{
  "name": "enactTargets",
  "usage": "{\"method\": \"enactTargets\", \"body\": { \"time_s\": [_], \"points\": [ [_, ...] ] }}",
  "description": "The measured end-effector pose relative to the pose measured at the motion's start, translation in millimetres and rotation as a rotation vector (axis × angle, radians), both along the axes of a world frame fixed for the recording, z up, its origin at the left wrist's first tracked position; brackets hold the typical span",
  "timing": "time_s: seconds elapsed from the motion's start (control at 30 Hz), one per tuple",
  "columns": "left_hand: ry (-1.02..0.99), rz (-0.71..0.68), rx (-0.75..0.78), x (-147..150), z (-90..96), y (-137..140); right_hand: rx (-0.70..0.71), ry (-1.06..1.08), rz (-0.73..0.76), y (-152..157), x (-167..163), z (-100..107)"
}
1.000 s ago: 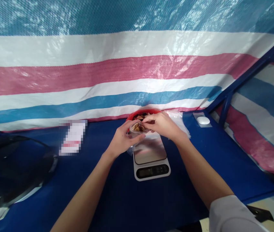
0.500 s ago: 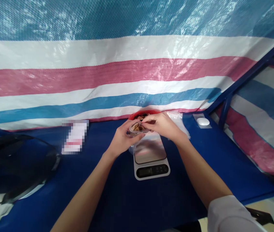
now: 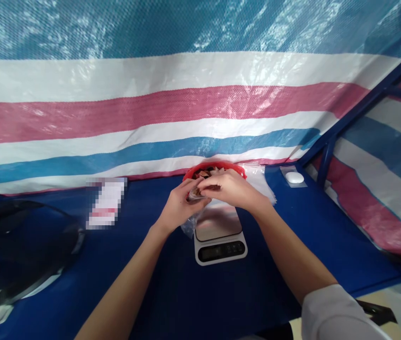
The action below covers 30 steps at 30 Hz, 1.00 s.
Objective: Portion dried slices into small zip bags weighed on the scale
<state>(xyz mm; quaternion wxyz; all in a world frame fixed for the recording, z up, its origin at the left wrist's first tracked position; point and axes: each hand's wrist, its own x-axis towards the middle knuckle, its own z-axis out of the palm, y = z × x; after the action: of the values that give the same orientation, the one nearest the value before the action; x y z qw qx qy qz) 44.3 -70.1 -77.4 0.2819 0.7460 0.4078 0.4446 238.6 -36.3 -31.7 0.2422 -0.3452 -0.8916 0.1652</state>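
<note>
On the blue table [image 3: 221, 297], the left hand [image 3: 178, 208] holds a clear plastic bag [image 3: 188, 227] by the digital scale [image 3: 219, 226]; the right hand [image 3: 235, 190], fingers close together, is at the bag's mouth

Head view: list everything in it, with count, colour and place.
Tarp: 1 large, striped blue, white, red; behind
Frame: 1, blue; right
Table: 1, blue; under the work
Scale: 1, white, shiny plate; table centre
Container: 1, red; behind the hands
Pieces: several, brown; in container and bag
Bag: 1, clear; in left hand
Flat bags: count unclear, clear; right of container
Oval thing: 1, white, on clear plastic; far right
Blurred sheet: 1, white and red; left
Bulky thing: 1, black; far left
Sleeve: 1, pale; right arm
Hands: 2, bare; left at bag, right at its mouth
</note>
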Motion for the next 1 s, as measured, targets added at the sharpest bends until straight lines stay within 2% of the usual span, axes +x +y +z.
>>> {"method": "enactTargets", "body": {
  "time_s": [0.23,0.33,0.43,0.5,0.6,0.73,0.87,1.0],
  "points": [
    [-0.008,-0.001,-0.061,-3.6,-7.9,2.9,-0.117,0.051,0.061,7.3,9.8,-4.9],
    [-0.028,0.013,-0.053,-4.7,-9.0,3.8,-0.164,0.147,0.01,7.2,16.8,0.1],
    [-0.037,0.021,-0.02,-4.6,-6.3,4.1,-0.192,0.156,-0.084,7.0,20.2,4.2],
    [-0.045,0.03,-0.004,-3.7,-4.4,4.1,-0.262,0.119,-0.093,8.2,20.2,3.1],
    [-0.069,0.041,-0.02,-2.6,-3.6,4.2,-0.439,0.107,-0.032,11.5,17.7,-3.5],
    [-0.154,-0.011,-0.15,-8.8,-2.9,5.2,-0.521,0.17,-0.025,13.1,13.2,-9.2],
    [-0.264,-0.076,-0.376,-22.6,-1.2,7.3,-0.492,0.211,-0.034,9.5,8.5,-4.9],
    [-0.353,-0.096,-0.456,-29.9,-2.9,11.0,-0.453,0.237,-0.04,7.1,3.1,-1.8]
  ]
}}
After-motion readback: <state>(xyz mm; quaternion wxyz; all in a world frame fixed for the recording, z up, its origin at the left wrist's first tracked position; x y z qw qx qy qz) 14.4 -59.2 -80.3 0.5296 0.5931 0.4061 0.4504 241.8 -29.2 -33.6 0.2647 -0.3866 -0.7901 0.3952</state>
